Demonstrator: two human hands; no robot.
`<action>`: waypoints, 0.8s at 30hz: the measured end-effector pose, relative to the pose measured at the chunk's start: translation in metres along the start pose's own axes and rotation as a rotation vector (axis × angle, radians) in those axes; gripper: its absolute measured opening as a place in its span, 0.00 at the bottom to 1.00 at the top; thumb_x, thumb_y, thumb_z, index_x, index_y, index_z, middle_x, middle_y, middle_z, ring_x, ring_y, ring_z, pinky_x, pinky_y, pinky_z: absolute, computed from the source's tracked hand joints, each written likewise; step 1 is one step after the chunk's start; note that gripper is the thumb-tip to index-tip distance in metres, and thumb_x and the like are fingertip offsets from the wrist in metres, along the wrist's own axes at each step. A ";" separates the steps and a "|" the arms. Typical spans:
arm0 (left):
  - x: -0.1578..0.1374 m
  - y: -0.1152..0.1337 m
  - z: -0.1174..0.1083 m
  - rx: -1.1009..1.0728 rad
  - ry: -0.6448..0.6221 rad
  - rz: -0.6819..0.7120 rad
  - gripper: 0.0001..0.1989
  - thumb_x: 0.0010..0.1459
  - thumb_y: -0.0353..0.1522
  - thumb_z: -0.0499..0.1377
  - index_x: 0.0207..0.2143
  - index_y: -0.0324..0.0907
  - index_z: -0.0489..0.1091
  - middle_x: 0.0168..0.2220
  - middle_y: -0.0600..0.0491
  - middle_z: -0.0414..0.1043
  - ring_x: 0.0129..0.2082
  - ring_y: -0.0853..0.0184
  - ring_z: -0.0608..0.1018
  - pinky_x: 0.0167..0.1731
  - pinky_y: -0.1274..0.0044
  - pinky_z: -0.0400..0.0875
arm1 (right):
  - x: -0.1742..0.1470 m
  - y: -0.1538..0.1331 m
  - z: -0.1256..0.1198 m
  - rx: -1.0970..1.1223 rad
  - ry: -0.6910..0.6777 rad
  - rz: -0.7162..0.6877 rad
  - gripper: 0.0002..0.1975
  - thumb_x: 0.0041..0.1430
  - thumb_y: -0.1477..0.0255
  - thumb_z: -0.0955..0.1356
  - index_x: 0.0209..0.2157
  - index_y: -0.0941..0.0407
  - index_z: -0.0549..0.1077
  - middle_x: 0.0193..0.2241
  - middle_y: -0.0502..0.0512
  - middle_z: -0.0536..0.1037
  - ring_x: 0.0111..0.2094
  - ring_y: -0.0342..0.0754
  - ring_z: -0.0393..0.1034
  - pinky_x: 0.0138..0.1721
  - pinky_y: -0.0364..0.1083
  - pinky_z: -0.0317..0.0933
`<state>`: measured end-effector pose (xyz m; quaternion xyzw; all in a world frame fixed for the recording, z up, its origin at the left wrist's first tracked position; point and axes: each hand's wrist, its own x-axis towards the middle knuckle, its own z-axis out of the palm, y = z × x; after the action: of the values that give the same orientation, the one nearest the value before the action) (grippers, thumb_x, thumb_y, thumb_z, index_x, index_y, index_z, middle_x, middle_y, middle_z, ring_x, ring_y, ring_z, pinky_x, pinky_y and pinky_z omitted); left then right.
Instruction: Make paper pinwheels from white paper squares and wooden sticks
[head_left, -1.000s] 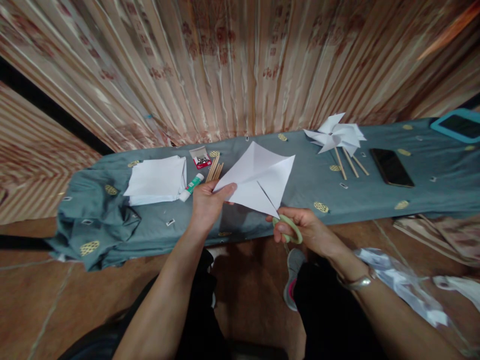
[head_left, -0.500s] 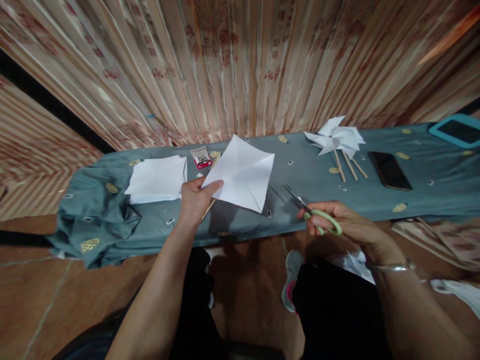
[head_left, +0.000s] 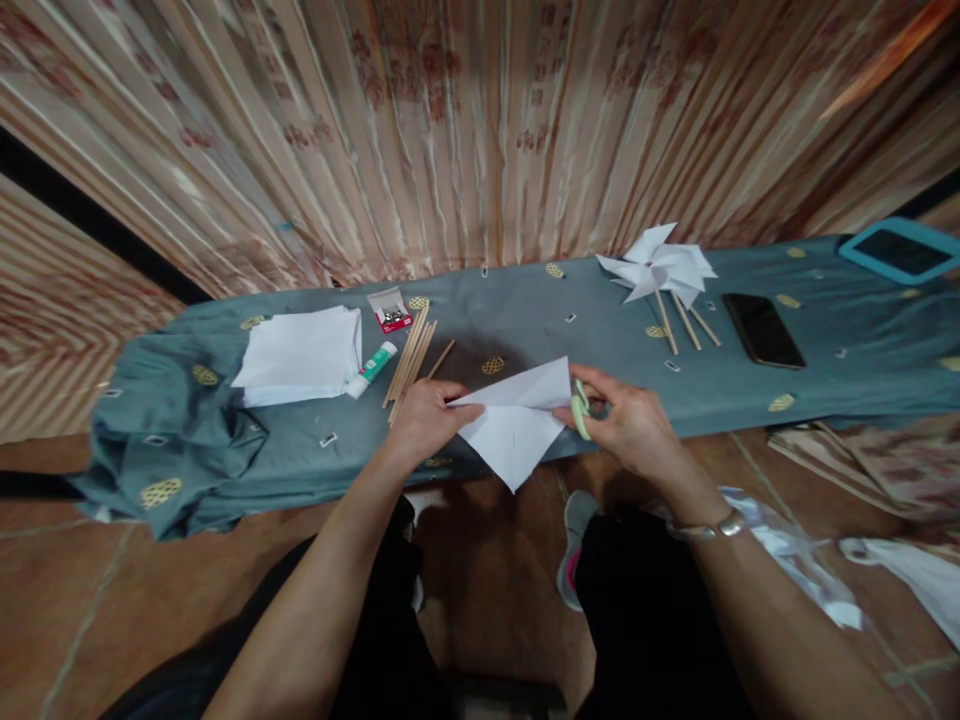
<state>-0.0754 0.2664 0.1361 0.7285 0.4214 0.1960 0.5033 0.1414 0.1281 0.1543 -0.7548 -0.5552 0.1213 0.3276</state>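
Grey-green cloth (head_left: 525,315) spreads under a creased white sheet (head_left: 514,445), held over the cloth's near edge: left hand (head_left: 427,412) pinching one side, right hand (head_left: 624,418) closed around green-handled scissors (head_left: 580,410), fingertips at the other. Scissors crowding that grip could nick or crumple the sheet; uneven pull might tear it; the left hand could nudge nearby wooden sticks (head_left: 412,360).

Cloth (head_left: 525,312) (left end rumpled): paper stack (head_left: 300,352), glue stick (head_left: 373,369), box (head_left: 393,318), sticks (head_left: 406,358), pinwheels (head_left: 656,270), phone (head_left: 763,330).
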 end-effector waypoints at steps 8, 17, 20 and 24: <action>0.001 0.017 -0.002 -0.592 0.237 -0.021 0.24 0.41 0.44 0.68 0.37 0.38 0.77 0.33 0.48 0.79 0.33 0.63 0.78 0.33 0.75 0.72 | 0.006 0.009 0.011 0.282 0.017 0.162 0.28 0.44 0.60 0.73 0.47 0.59 0.74 0.22 0.48 0.76 0.23 0.44 0.66 0.29 0.44 0.61; -0.015 0.017 0.039 -0.971 0.140 -0.186 0.37 0.39 0.42 0.71 0.52 0.42 0.66 0.58 0.41 0.67 0.58 0.54 0.69 0.54 0.66 0.65 | 0.022 0.009 0.029 0.636 0.243 0.296 0.26 0.36 0.58 0.75 0.36 0.57 0.73 0.17 0.43 0.69 0.21 0.42 0.61 0.27 0.43 0.58; -0.020 0.020 0.055 -0.946 0.017 -0.205 0.43 0.34 0.35 0.73 0.55 0.40 0.64 0.54 0.40 0.70 0.54 0.54 0.73 0.51 0.66 0.68 | 0.019 -0.001 0.036 0.526 0.235 0.249 0.26 0.41 0.57 0.73 0.41 0.58 0.73 0.18 0.44 0.71 0.21 0.43 0.63 0.28 0.44 0.59; -0.019 0.027 0.058 -0.937 0.040 -0.111 0.34 0.33 0.37 0.73 0.46 0.39 0.71 0.44 0.45 0.77 0.45 0.58 0.78 0.47 0.68 0.71 | 0.013 -0.019 0.042 0.328 0.218 0.182 0.25 0.46 0.59 0.72 0.44 0.57 0.74 0.20 0.46 0.73 0.23 0.44 0.65 0.30 0.44 0.61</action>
<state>-0.0339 0.2139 0.1393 0.3953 0.3352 0.3520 0.7794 0.1087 0.1584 0.1374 -0.7470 -0.4188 0.1568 0.4919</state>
